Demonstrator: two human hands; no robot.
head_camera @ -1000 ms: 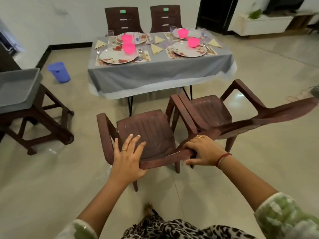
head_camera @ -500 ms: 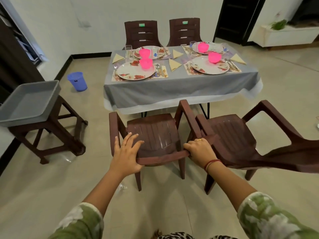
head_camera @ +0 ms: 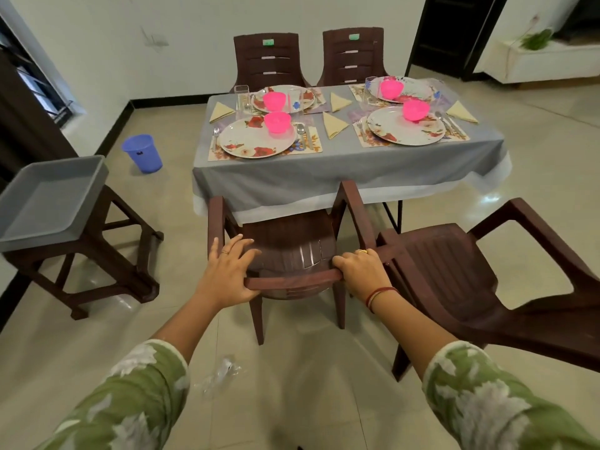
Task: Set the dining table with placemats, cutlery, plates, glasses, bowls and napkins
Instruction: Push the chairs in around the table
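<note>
Left hand (head_camera: 227, 276) is on the top rail of the brown plastic armchair (head_camera: 292, 245), fingers spread down the front of the backrest, thumb hooked under the rail: a firm grasp. Right hand (head_camera: 360, 271) is wrapped round the same rail at its right corner, knuckles up, a ring on one finger. Both sit in the lower middle of the frame, with green floral sleeves (head_camera: 487, 401) running off to the bottom corners.

The armchair faces the dining table (head_camera: 341, 177), its seat front right at the hanging grey cloth. Just to the right stands a second armchair (head_camera: 454, 274), angled, its near arm crowding the first; touching or not, I cannot tell.

Up on the table, upper centre, four places are laid. Nearest left is a floral plate (head_camera: 256, 142) on a placemat (head_camera: 311, 146), a pink bowl (head_camera: 277, 122) on the plate, a fork (head_camera: 215, 134) to its left and a spoon (head_camera: 302, 133) to its right. The other three plates carry pink bowls too. Folded yellow napkins (head_camera: 334, 125) lie beside the settings, and clear glasses (head_camera: 242, 97) stand near the far plates.

Two high-backed chairs (head_camera: 266, 60) line the far side. At the left are a blue bucket (head_camera: 142, 153) on the floor and a grey tray (head_camera: 48, 199) on a brown stool (head_camera: 107, 254). A crumpled clear wrapper (head_camera: 224, 371) lies on the tiles at bottom centre.
</note>
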